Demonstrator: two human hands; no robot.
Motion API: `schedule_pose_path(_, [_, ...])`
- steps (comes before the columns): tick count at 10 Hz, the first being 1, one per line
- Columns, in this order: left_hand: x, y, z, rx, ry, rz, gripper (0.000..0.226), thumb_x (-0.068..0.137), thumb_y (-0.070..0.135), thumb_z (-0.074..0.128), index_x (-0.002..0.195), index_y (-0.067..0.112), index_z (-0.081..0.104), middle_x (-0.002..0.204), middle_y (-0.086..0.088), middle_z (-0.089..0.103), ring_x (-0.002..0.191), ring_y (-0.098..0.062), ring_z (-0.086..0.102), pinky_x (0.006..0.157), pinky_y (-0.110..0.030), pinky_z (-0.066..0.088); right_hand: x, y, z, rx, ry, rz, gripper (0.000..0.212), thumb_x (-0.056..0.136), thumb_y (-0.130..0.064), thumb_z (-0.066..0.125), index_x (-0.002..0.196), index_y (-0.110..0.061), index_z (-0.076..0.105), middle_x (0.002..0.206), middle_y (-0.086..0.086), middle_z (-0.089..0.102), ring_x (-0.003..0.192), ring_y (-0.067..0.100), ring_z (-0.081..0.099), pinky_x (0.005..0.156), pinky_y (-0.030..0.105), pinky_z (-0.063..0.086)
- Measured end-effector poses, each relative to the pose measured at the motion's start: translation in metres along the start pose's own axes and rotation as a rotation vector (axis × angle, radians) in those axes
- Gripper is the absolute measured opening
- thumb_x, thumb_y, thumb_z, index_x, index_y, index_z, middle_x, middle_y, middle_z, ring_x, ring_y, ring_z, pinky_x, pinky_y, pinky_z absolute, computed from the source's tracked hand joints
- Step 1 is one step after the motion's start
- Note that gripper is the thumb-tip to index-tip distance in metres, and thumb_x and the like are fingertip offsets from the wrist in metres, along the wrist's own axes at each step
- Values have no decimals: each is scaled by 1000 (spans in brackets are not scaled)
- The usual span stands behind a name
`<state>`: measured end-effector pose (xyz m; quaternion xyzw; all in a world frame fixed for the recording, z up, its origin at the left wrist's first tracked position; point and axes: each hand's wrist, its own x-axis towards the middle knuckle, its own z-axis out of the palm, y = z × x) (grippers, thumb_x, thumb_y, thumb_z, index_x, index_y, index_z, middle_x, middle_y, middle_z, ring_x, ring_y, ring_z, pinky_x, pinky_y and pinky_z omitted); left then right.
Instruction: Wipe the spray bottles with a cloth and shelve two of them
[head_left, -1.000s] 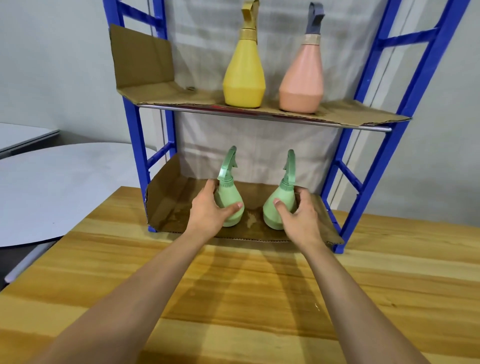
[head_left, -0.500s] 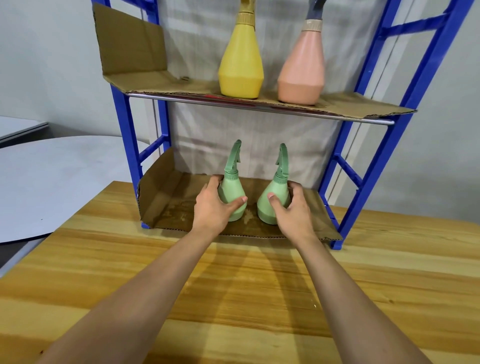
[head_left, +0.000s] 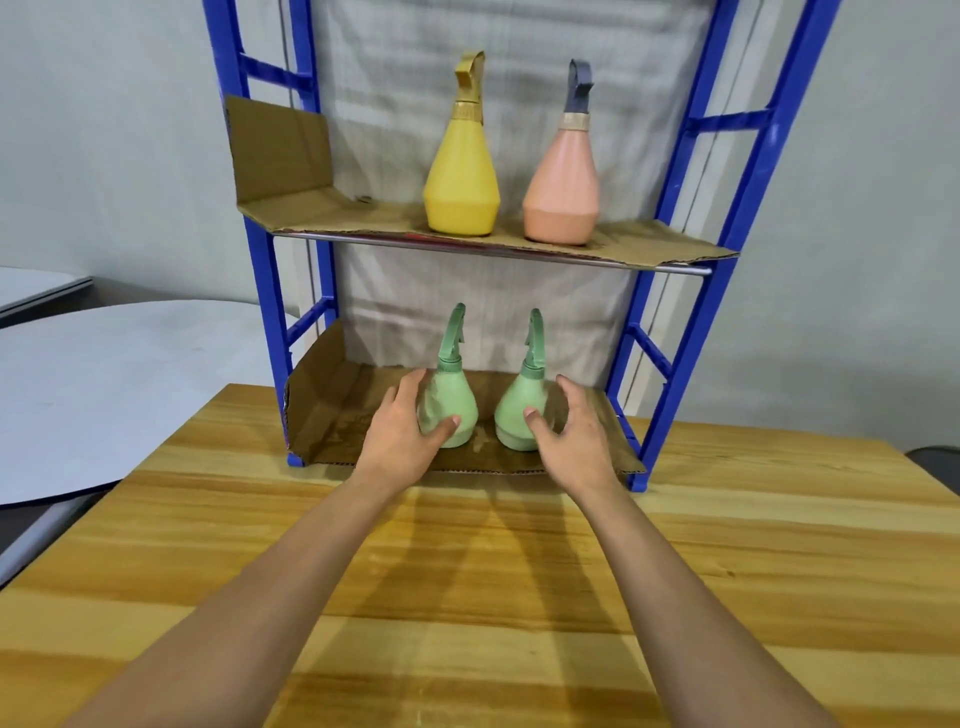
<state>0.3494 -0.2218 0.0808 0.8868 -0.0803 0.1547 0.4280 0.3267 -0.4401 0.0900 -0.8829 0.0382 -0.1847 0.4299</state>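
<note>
Two upright on the lower shelf (head_left: 332, 415), near its front edge, nozzles straight up: left bottle (head_left: 452, 400) gripped by the left hand (head_left: 400, 441), thumb across its front; right bottle (head_left: 514, 415) touched only by the thumb of the right hand (head_left: 571, 441), fingers curved wide, clear of it. Each directly ahead of its hand; shelving seemingly done.

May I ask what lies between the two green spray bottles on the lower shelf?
Only bare cardboard liner lies between the left green bottle and the right green bottle, seen in the head view.
</note>
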Motion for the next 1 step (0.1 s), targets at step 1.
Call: schedule_pose_path(1, [-25,14,-20,146,-28,77,60,94,40,68,147,26,45,137,-4,55,127,-27,54,104,-42,48,-25,-9,-17,-94,65,-118,60,96,-40,61,150,-30,36,147,0,47,131,18,51,106,35,40])
